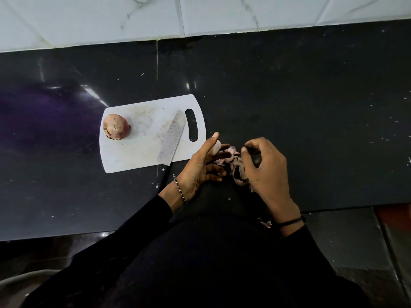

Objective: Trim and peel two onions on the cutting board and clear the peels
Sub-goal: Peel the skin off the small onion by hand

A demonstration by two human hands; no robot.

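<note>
Black sleeves at bottom centre, hands just right of the cutting board. Left hand wraps its fingers round a pale onion, thumb up. Right hand curls in on the peels, looks like a pinch. Bare onion's probably slick and firm, so cup it; skins look papery and tear-prone. Second onion sits unpeeled at the board's left end, knife beside the handle slot. Counter is open to the right, its front edge close below.

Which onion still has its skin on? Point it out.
The whole onion lying alone at the left end of the cutting board: its reddish-brown skin is on. The pale onion in the left hand looks bare where it shows.
</note>
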